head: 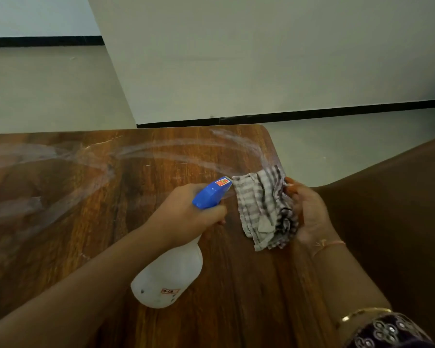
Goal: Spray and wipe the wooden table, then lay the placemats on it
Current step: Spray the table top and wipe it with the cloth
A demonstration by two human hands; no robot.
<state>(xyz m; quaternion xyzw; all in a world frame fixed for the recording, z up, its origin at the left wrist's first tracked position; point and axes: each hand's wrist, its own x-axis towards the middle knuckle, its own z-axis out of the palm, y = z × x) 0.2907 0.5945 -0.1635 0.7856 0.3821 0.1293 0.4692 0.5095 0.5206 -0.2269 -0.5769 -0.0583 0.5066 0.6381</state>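
From the head view, I see my left hand point(186, 212) wrapped around the neck of the spray bottle point(168, 272), a finger seemingly on the trigger under the blue nozzle head point(212, 192), aimed at the checked cloth point(264, 209). My right hand point(309, 212) is cupped, pinching the bunched cloth above the worktop point(111, 222) near its right edge. Pale wet streaks point(161, 149) arc across the far wood. No placemats in sight. My worry: with the nozzle nearly touching the cloth, spray could soak it and leave smears.
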